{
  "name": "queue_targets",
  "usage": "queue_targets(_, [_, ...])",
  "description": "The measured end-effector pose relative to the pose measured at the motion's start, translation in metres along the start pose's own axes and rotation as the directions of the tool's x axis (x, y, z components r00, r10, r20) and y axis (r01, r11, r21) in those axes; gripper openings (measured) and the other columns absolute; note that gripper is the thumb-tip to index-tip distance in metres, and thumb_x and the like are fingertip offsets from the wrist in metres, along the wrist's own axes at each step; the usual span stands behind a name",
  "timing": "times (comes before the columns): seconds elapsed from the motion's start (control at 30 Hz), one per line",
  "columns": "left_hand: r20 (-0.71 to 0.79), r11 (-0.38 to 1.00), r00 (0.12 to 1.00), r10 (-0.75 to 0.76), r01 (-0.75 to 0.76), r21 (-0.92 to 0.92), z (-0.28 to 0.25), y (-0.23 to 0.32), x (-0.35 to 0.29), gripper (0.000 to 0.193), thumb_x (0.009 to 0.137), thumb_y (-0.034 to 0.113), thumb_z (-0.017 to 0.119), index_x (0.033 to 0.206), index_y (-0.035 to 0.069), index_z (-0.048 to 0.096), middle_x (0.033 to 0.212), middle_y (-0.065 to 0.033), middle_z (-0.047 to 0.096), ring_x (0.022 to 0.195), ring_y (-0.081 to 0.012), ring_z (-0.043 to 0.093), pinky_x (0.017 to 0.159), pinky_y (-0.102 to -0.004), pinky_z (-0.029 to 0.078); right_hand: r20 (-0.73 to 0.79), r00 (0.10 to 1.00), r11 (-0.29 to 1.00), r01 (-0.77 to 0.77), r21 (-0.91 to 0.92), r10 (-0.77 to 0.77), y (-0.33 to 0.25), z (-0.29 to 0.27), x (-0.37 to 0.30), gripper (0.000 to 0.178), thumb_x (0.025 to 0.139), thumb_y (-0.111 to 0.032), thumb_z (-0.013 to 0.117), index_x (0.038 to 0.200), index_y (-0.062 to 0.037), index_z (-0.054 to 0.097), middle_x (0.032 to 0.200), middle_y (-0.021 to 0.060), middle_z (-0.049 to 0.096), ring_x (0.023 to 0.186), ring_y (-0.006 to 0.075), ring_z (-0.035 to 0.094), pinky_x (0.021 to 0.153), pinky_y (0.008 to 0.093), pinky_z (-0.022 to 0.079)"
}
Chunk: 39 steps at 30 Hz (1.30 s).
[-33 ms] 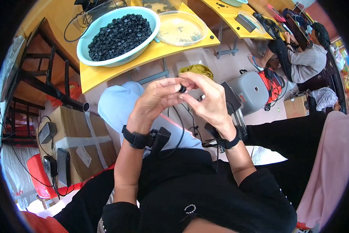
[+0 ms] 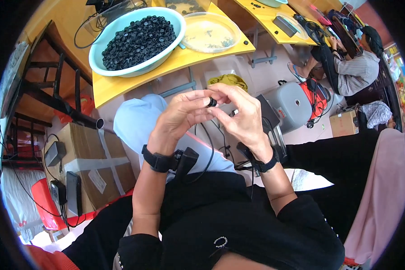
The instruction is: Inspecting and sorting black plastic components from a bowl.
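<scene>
A small round black plastic cap (image 2: 212,102) is held in the air between my two hands, in front of the table's near edge. My left hand (image 2: 180,112) pinches it from the left with thumb and fingers. From the other side, my right hand (image 2: 244,113) curls over and grips it with thumb and fingertips. Fingers cover part of the cap. Beyond the hands, a light-blue basin (image 2: 94,57) heaped with similar black caps (image 2: 139,42) stands on the yellow table (image 2: 121,85). Beside it lies a shallow clear round tray (image 2: 194,32) with small thin metallic bits in it.
At the left stand a taped cardboard box (image 2: 99,153) and dark wooden chairs (image 2: 49,85). A grey case (image 2: 290,105) sits on the floor at right. Another person (image 2: 357,69) sits farther right by a second yellow table (image 2: 267,22). Cables hang around my wrists.
</scene>
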State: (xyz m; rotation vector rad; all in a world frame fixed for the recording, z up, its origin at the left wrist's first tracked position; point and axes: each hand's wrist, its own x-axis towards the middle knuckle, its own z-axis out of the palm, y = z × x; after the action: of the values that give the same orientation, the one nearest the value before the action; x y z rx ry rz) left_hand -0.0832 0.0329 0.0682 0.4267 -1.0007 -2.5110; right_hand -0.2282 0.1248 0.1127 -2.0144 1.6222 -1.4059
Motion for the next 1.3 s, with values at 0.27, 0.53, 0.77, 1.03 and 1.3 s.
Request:
queue_targets(0.27, [-0.077,0.996,0.995,0.062,-0.067,-0.064,0.007,-0.007,0.002,0.03,0.082,0.013,0.062,0.108,0.0,0.056,0.099,-0.0094,0.062,0.086,-0.0155,0.062,0.08,-0.0301,0.052,-0.05,0.99,0.981,0.124,-0.149,-0.133,0.006,0.007,0.001,0.039,0.065,0.001,0.064,0.103,-0.0033,0.058,0.084,0.0112,0.06,0.074,0.0259,0.055,0.066,0.0328,0.047])
queue_targets(0.53, [-0.005,0.998,0.998,-0.057,0.057,0.021,-0.006,0.008,-0.002,0.028,0.079,0.009,0.064,0.105,0.001,0.059,0.099,-0.0066,0.062,0.088,-0.0153,0.062,0.082,-0.0295,0.051,0.096,0.974,0.964,0.219,-0.153,-0.206,-0.002,0.001,0.008,0.041,0.064,0.001,0.064,0.103,-0.0024,0.055,0.082,0.0118,0.058,0.076,0.0293,0.055,0.066,0.0354,0.047])
queue_targets(0.77, [0.1,0.994,0.994,-0.037,0.026,0.103,-0.004,0.013,-0.003,0.034,0.078,0.009,0.065,0.109,-0.001,0.057,0.102,-0.0068,0.061,0.088,-0.0151,0.062,0.081,-0.0285,0.051,0.192,0.963,0.961,0.224,-0.162,-0.192,-0.004,-0.002,0.011,0.04,0.064,0.0,0.064,0.103,-0.0028,0.055,0.082,0.0123,0.057,0.074,0.0304,0.054,0.067,0.0354,0.046])
queue_targets(1.03, [0.035,0.988,0.994,0.104,-0.099,-0.116,-0.003,-0.006,-0.001,0.029,0.084,0.006,0.058,0.111,-0.005,0.055,0.098,-0.0127,0.06,0.089,-0.0182,0.06,0.081,-0.0294,0.05,-0.085,0.988,0.989,0.119,-0.093,-0.127,0.013,0.006,0.003,0.046,0.061,-0.004,0.07,0.106,-0.0045,0.059,0.09,0.0121,0.057,0.082,0.0278,0.054,0.075,0.0363,0.044])
queue_targets(1.3, [-0.053,0.957,0.982,0.183,-0.191,-0.218,-0.001,-0.016,0.005,0.028,0.086,0.005,0.055,0.112,-0.005,0.054,0.1,-0.0121,0.06,0.09,-0.0186,0.059,0.084,-0.0311,0.048,-0.144,0.99,0.999,-0.005,-0.036,-0.001,0.011,0.025,-0.004,0.034,0.062,-0.001,0.068,0.096,-0.004,0.063,0.086,0.0105,0.054,0.079,0.0263,0.054,0.071,0.0345,0.045])
